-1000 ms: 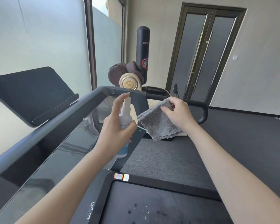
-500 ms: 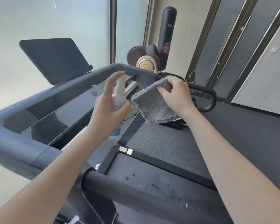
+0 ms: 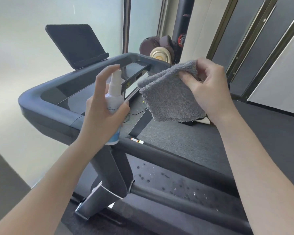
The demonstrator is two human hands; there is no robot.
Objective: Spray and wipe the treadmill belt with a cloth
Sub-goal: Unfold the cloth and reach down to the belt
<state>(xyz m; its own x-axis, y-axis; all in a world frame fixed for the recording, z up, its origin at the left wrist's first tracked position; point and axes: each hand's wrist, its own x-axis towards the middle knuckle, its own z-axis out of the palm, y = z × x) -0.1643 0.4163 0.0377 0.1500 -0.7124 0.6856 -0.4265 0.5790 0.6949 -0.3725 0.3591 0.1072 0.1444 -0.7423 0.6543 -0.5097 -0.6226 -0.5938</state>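
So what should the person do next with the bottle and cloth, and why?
Probably press down on the spray bottle to mist the cloth: the left hand grips it with a forefinger over the top, and the right hand pinches the cloth up beside it. Droplets lie on the belt below, ready to wipe.

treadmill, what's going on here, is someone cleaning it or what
A person is cleaning the treadmill. Their left hand grips a small white spray bottle, index finger on top of the nozzle, aimed towards a grey cloth that the right hand pinches by its upper edge. Both are held in the air above the machine. The belt below has droplets on it, and the cloth is not yet touching it.
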